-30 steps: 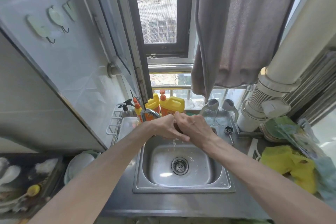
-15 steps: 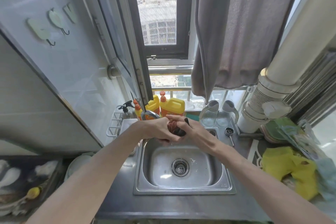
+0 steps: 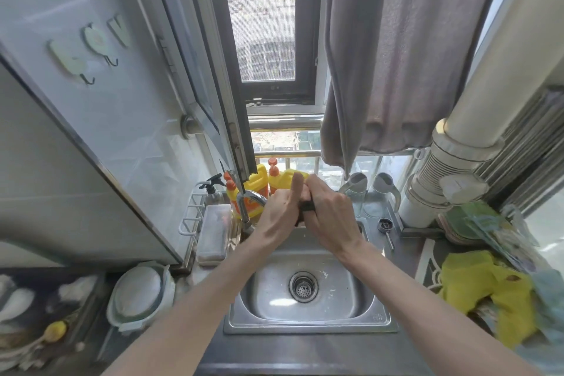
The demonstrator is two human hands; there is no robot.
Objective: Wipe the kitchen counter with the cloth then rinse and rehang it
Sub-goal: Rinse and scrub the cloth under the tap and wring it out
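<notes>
A small dark cloth (image 3: 306,207) is bunched between my two hands above the back of the steel sink (image 3: 378,317). My left hand (image 3: 279,217) and my right hand (image 3: 331,217) are pressed together around it, so only a dark strip of it shows. The curved tap (image 3: 248,200) stands just left of my left hand. No water stream is visible. The steel counter (image 3: 305,351) runs along the front of the sink.
Yellow detergent bottles (image 3: 259,185) and a spray bottle (image 3: 210,189) stand behind the tap. A wire rack with a plastic box (image 3: 213,232) is on the left, a lidded container (image 3: 140,293) below it. Yellow bags (image 3: 485,287) lie right. A grey towel (image 3: 396,49) hangs above. Wall hooks (image 3: 88,79) are upper left.
My hands have risen from just over the sink basin to higher up near the tap, still clasped on the cloth. The drips seen under them earlier are gone.
</notes>
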